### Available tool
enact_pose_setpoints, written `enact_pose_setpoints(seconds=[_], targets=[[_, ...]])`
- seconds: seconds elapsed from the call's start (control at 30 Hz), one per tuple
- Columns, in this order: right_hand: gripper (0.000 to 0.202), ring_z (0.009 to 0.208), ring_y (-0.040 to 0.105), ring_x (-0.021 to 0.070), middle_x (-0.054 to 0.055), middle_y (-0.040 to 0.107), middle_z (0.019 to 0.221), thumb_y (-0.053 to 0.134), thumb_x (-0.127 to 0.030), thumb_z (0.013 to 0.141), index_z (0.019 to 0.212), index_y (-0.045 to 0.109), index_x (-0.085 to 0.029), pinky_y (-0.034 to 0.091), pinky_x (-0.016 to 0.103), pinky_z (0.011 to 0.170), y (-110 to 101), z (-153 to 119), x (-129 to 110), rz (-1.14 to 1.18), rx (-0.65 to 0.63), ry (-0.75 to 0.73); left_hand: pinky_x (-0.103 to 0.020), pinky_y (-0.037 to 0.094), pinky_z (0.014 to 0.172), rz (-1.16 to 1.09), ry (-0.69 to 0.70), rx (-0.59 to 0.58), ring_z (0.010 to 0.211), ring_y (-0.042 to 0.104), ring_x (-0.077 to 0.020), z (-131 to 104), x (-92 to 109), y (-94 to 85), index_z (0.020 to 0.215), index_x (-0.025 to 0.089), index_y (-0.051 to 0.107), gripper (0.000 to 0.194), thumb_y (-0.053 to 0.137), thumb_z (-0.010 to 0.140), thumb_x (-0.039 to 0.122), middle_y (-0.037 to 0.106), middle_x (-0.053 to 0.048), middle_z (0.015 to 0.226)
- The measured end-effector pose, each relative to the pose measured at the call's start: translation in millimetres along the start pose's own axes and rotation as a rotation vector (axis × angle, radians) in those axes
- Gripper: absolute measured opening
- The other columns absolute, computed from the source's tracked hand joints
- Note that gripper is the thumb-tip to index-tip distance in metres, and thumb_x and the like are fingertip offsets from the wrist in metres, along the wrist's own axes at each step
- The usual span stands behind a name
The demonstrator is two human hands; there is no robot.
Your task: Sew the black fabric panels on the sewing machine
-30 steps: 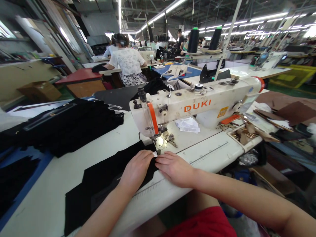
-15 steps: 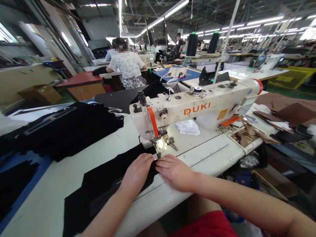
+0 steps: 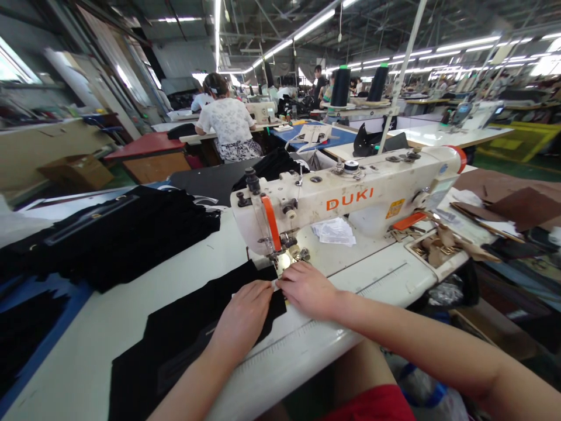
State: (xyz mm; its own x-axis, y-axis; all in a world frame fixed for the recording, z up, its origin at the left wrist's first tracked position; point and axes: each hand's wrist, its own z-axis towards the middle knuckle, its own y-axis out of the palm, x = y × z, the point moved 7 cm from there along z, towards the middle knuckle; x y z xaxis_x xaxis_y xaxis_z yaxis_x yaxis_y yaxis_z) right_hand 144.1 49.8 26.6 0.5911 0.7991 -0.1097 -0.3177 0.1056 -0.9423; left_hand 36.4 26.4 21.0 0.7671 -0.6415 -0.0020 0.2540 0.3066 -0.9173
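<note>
Left hand [image 3: 245,316] is resting on the black fabric [image 3: 170,333], fingers bunched together, and right hand [image 3: 309,289]'s fingers are sitting right at a little white tag [image 3: 275,285], though I honestly can't tell if either's pinching it. Fabric's lying on the white table [image 3: 210,251], just beside the sewing machine [image 3: 350,187]'s needle area.

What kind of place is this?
It looks like a sewing workshop or factory. There's a big sewing machine, a tall cone of dark thread and a pile of black cloth.

Open tabletop [image 3: 123,316] left of the black cloth [image 3: 188,316]; sewing machine [image 3: 346,190] blocks ahead.
</note>
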Motion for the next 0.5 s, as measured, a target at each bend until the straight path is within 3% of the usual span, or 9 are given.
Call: enact_pose_setpoints(seconds=[0.2,0.5], targets=[[0.014,0.092,0.051,0.0219,0.007,0.061,0.091,0.053,-0.019,0.094,0.099,0.065,-0.014,0.04,0.036,0.086,2,-1,-2,-0.055,-0.018,-0.047,-0.039,0.049,0.102,0.035,-0.037,-0.106,0.125,0.055,-0.0232,-12,2,9.2,0.129,0.013,0.058,0.041,0.037,0.097,0.029,0.061,-0.011,0.133],[0.015,0.095,0.052,0.0225,0.009,0.062,0.094,0.052,-0.019,0.094,0.098,0.066,-0.013,0.041,0.035,0.084,2,15,12,-0.047,-0.033,-0.039,-0.044,0.039,0.11,-0.034,-0.139,-0.233,0.133,0.046,-0.0219,2,-17,15.5,0.136,0.017,0.052,0.044,0.036,0.097,0.03,0.053,-0.011,0.141]])
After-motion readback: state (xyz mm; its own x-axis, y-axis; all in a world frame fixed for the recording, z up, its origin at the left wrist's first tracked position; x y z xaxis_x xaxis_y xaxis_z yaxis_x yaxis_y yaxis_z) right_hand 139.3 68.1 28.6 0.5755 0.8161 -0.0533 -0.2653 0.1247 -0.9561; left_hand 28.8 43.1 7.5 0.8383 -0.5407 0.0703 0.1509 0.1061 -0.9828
